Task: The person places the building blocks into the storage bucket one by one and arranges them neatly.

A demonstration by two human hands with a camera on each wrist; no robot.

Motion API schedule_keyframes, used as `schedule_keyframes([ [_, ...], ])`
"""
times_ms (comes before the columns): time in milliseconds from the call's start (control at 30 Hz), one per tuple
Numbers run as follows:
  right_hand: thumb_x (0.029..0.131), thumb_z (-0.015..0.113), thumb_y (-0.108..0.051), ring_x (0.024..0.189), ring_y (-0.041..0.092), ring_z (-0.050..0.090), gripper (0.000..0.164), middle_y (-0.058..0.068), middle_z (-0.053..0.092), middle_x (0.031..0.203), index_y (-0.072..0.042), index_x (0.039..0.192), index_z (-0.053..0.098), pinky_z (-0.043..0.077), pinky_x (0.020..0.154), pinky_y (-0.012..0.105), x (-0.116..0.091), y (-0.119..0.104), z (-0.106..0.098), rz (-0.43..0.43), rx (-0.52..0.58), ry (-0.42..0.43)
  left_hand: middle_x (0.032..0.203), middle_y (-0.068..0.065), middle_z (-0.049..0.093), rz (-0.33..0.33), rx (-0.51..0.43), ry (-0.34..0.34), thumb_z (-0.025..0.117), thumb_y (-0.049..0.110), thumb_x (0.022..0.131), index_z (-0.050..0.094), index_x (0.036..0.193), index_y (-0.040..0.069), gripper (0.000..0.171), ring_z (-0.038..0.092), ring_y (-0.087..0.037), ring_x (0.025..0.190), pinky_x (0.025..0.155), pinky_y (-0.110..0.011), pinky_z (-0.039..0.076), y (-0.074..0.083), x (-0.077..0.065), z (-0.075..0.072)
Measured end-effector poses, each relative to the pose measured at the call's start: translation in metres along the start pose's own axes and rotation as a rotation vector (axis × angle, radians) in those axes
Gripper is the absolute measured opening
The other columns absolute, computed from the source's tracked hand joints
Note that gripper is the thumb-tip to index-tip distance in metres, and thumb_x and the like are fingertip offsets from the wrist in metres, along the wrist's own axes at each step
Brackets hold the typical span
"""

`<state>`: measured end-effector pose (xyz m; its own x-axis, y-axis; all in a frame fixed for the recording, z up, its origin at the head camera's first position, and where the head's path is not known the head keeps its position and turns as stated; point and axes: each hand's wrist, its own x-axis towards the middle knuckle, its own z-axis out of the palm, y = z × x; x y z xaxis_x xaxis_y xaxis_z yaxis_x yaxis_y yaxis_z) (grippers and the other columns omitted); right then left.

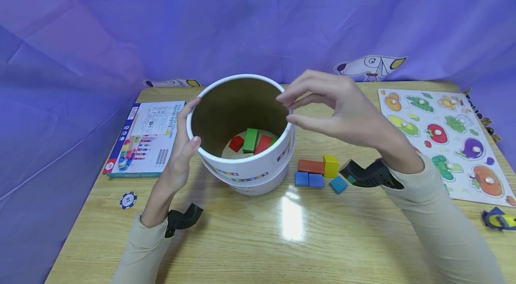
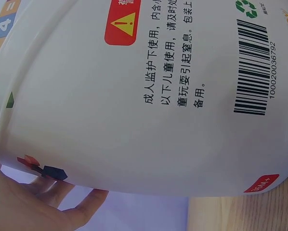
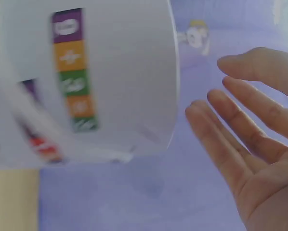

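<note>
A tall white bucket (image 1: pixel 254 189) stands on the table with its mouth tilted toward me. At its bottom lie a green block (image 1: pixel 250 140), a red block (image 1: pixel 236 143) and a few others, partly hidden by the near wall. My left hand (image 1: pixel 177 169) holds the bucket's left side, fingers along the outer wall and thumb at the rim. In the left wrist view its fingertips touch the printed wall. Off the rim's right side hovers my right hand (image 1: pixel 334 102), fingers loosely bent. The right wrist view shows a gap between its fingers and the bucket, with nothing held.
Right of the bucket lie a red block (image 1: pixel 311 166), a yellow block (image 1: pixel 330 166) and several blue blocks (image 1: pixel 316 180). A vegetable puzzle board (image 1: pixel 459 140) and a blue-yellow toy (image 1: pixel 499 220) are farther right. A boxed game (image 1: pixel 147 140) and a poker chip (image 1: pixel 128 200) lie left.
</note>
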<state>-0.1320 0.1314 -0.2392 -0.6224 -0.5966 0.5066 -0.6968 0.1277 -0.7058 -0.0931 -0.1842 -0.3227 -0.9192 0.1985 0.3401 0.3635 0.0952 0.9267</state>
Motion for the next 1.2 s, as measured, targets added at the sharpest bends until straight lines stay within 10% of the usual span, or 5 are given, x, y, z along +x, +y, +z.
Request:
schedule_keyframes([
  [600,0.082,0.076,-0.006,0.104,0.014,0.058,0.030,-0.003,0.066,0.111,-0.013,0.111,0.071,0.053,0.089,0.026,-0.133,0.104,0.014,0.405,-0.200,-0.143,0.155,0.002,0.023,-0.015,0.023,-0.007,0.051,0.050,0.090,0.018,0.152,0.023,0.075,0.020,-0.023,0.141,0.112,-0.068,0.014,0.003,-0.001,0.000],
  [1200,0.083,0.077,-0.012,0.111,0.016,0.055,0.023,-0.003,0.062,0.115,-0.020,0.104,0.073,0.042,0.099,0.025,-0.148,0.115,0.027,0.498,-0.316,-0.133,0.154,0.002,0.024,-0.027,0.003,0.001,0.052,0.050,0.089,0.018,0.152,0.023,0.076,0.021,-0.024,0.140,0.113,-0.066,0.015,0.003,0.000,0.000],
])
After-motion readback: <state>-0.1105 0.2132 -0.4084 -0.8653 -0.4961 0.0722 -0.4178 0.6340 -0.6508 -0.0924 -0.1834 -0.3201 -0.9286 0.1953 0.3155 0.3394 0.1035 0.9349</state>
